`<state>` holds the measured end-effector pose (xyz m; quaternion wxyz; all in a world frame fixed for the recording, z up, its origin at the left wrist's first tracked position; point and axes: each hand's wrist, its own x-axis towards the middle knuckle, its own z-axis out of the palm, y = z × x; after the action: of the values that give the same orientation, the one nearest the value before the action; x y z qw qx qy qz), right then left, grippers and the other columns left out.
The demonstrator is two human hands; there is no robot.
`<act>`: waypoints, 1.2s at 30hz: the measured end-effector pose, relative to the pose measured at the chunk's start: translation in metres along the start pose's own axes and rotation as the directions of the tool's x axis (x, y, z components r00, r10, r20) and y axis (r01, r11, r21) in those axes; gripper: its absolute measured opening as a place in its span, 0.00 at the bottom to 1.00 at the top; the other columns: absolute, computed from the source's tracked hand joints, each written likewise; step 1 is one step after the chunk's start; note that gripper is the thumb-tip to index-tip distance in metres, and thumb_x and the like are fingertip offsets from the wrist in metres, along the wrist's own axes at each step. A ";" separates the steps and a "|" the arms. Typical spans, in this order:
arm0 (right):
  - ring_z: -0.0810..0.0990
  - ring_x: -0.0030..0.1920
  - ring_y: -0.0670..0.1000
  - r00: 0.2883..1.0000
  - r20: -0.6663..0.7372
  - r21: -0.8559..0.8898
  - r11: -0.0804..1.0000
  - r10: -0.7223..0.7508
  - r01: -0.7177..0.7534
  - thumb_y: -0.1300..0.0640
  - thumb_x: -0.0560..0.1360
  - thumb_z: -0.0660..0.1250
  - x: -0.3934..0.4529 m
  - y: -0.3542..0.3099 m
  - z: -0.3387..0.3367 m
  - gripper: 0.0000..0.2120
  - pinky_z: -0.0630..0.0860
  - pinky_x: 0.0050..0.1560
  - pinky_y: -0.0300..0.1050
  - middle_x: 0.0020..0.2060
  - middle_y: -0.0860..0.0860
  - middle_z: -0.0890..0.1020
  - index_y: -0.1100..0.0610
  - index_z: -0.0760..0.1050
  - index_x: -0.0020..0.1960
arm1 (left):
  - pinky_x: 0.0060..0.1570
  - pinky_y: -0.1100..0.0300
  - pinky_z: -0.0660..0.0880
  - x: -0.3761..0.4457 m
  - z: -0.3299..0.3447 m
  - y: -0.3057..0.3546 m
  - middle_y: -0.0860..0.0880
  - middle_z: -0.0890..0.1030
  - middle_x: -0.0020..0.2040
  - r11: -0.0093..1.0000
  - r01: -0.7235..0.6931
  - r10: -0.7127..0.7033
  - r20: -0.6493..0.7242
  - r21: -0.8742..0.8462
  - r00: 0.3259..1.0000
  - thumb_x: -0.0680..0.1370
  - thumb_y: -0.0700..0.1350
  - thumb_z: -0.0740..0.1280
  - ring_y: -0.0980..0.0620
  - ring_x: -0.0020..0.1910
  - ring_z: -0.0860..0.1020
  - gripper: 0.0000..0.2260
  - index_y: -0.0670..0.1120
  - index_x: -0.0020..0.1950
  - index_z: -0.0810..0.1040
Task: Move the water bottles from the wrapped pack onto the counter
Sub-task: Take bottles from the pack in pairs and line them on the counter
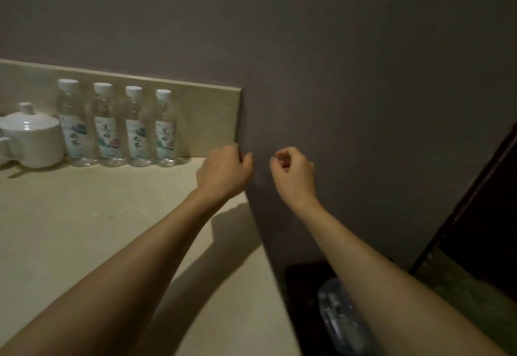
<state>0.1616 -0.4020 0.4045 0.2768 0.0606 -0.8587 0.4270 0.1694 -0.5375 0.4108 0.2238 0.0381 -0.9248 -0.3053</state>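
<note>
Dim room, plain grey wall [349,62], beige backsplash [207,109] (stone-like), dark door frame [475,196] at right

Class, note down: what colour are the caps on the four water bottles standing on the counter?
White. The caps on the water bottles show best in the head view.

The tabletop [84,230] is a pale beige, stone-like slab ending at a grey wall on its right edge, with a low matching backsplash along the back. Well to the left of the left hand [223,172], four water bottles [119,123] stand upright in a tight row against the backsplash, white caps up, labels facing out; the nearest one stands just left of that hand's knuckles. Further left, touching the end of the row, sits a white ceramic lidded pot [30,137]. Below the left forearm the surface is bare but for its shadow.
</note>
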 end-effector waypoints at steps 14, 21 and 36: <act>0.76 0.37 0.48 0.974 -0.169 -0.058 0.985 0.151 -0.163 0.58 0.74 0.67 -0.026 0.203 -0.199 0.02 0.71 0.40 0.40 0.33 0.46 0.77 0.55 0.78 0.46 | 0.46 0.51 0.71 -0.094 0.186 0.213 0.42 0.80 0.55 0.989 -0.138 0.149 0.319 -0.058 0.936 0.79 0.60 0.55 0.38 0.54 0.78 0.19 0.47 0.54 0.75; 0.79 0.39 0.47 0.924 -0.113 -0.040 0.927 0.366 -0.372 0.55 0.75 0.66 -0.035 0.307 -0.233 0.01 0.72 0.35 0.32 0.36 0.45 0.79 0.50 0.75 0.46 | 0.46 0.51 0.71 -0.110 0.297 0.246 0.42 0.80 0.54 0.990 -0.139 0.135 0.511 -0.029 0.849 0.79 0.59 0.54 0.39 0.52 0.79 0.20 0.46 0.55 0.76; 0.79 0.37 0.53 0.499 0.392 -0.280 0.617 0.773 -0.735 0.56 0.77 0.66 0.000 0.549 -0.218 0.10 0.79 0.42 0.49 0.36 0.56 0.78 0.60 0.75 0.39 | 0.38 0.57 0.71 -0.097 0.545 0.219 0.40 0.83 0.45 0.992 0.117 -0.109 0.788 0.048 0.606 0.83 0.49 0.56 0.47 0.39 0.79 0.17 0.42 0.39 0.74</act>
<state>0.0665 0.1102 0.1253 -0.1557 -0.2273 -0.8535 0.4424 0.0332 -0.0416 0.1114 -0.2248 -0.0427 -0.9233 -0.3085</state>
